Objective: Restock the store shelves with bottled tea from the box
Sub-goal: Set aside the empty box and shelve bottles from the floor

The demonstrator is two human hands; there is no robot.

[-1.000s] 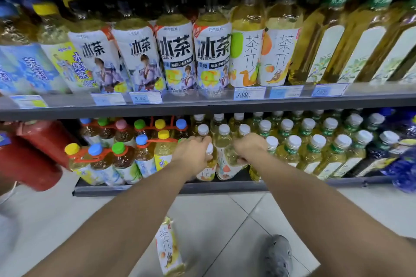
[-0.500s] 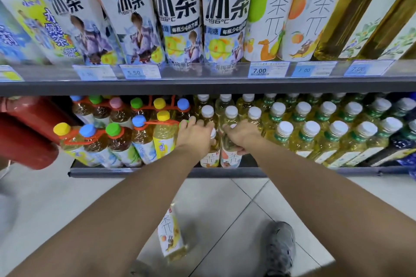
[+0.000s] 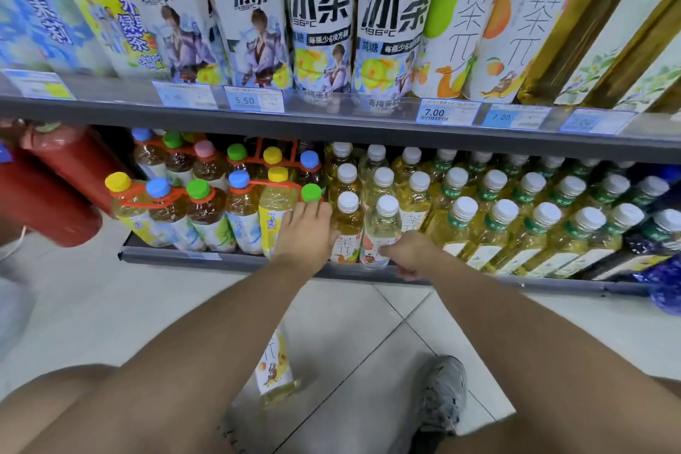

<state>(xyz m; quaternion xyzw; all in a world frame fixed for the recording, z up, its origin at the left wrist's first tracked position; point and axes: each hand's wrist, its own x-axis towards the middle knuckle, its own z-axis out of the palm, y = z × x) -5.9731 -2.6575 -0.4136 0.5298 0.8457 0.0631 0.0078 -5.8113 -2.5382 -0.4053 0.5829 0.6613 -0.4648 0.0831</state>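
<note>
Both hands are at the bottom shelf (image 3: 228,257): the left hand (image 3: 306,232) lies open, flat against an upright front-row tea bottle (image 3: 346,228), the right hand (image 3: 409,254) curls loosely, gripping nothing, while another bottle (image 3: 274,369) lies on the floor below, nearer the left.

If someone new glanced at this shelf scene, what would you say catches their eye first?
First, the two bare arms reaching in: the left hand and right hand rest at the front white-capped bottles on the bottom shelf. Next, the big iced-tea bottles in a row on the upper shelf, above the price tags. Last, a lone bottle on the floor between the arms.
</note>
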